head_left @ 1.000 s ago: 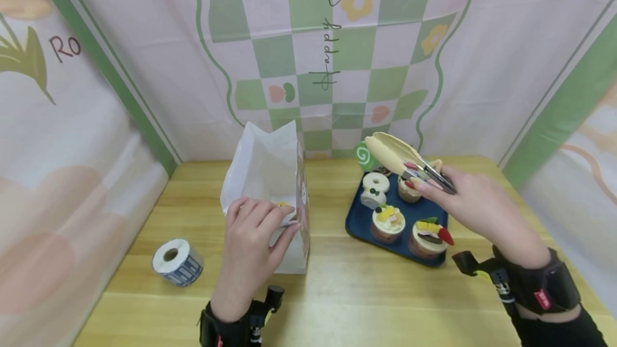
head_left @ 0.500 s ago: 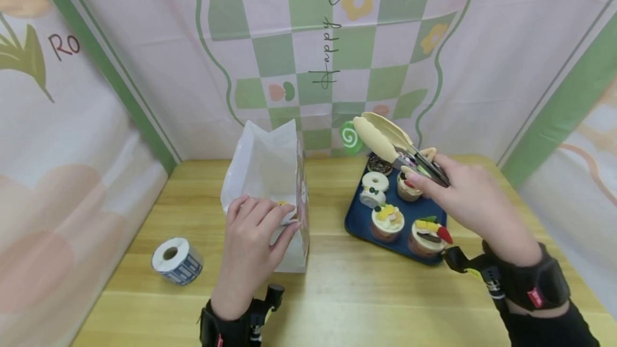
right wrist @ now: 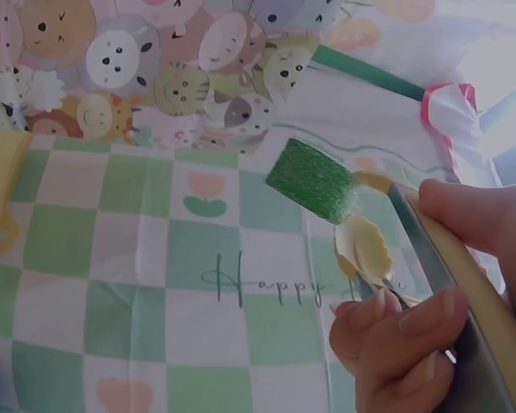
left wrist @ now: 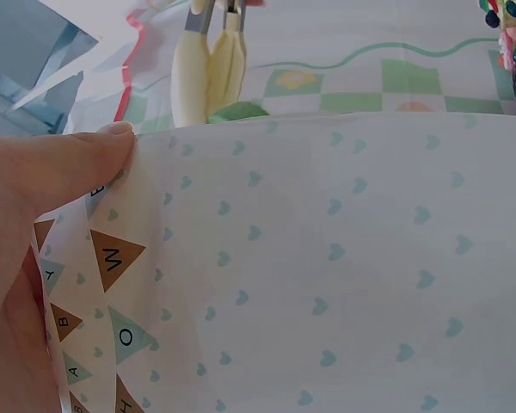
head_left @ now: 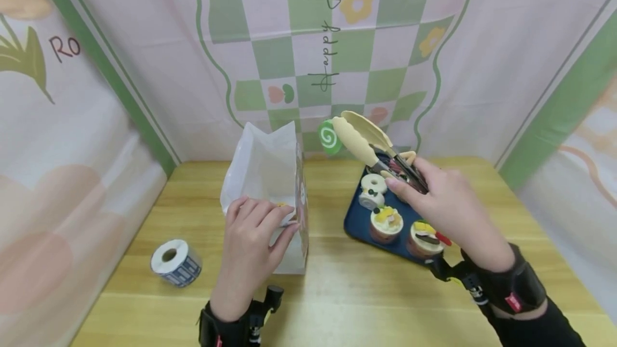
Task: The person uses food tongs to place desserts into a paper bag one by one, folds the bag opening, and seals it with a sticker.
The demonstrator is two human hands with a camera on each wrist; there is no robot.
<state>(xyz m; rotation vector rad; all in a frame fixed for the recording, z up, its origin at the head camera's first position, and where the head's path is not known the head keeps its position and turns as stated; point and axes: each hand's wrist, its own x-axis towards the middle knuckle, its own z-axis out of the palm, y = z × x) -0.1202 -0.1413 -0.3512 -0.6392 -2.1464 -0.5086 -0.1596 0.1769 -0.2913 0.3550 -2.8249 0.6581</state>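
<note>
My left hand [head_left: 257,240] pinches the near rim of a standing white paper bag [head_left: 265,157], whose mouth gapes; something yellow shows inside. Heart prints and lettered pennants cover the bag's side [left wrist: 310,258] in the left wrist view. My right hand [head_left: 450,205] grips cream-tipped tongs [head_left: 359,141] above the tray's far left part. At their tips is a green swirl cake roll [head_left: 329,136], raised off the tray and to the right of the bag. In the right wrist view the roll's green side [right wrist: 310,181] shows at the tongs.
A dark blue tray [head_left: 356,226] on the right holds a white ring doughnut [head_left: 374,182], a small white roll [head_left: 371,198] and fruit-topped cups [head_left: 386,225]. The right hand and tongs partly hide it. A label roll [head_left: 175,262] stands left of the bag on the wooden table [head_left: 337,304].
My right hand has moved left with the tongs, and the green swirl roll has risen off the tray and travelled left toward the bag. The left hand stays at the bag's rim.
</note>
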